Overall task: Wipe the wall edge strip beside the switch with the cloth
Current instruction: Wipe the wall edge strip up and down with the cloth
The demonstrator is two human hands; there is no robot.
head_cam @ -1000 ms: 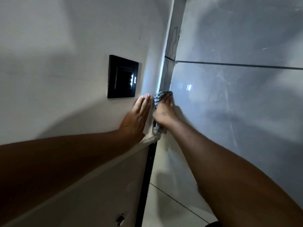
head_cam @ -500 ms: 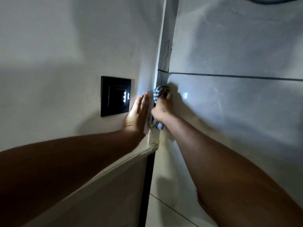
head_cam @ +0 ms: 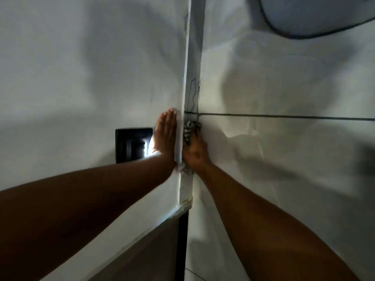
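Left hand lies flat and open on the wall, holding nothing, just right of the black switch plate. Right hand has its grip closed on the checked cloth, pressed against the white edge strip. Risks: left hand bumping the switch; cloth slipping out on upward strokes, missing scribbles higher up.

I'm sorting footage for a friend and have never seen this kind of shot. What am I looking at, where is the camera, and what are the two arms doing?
The camera sits on a person's head, looking at a wall corner, so both bare arms reach in from below. The left hand lies flat and open on the painted wall, partly covering a black switch. The right hand presses a checked cloth against the narrow white edge strip at the corner, just below a dark grout line in the tiled wall to the right.
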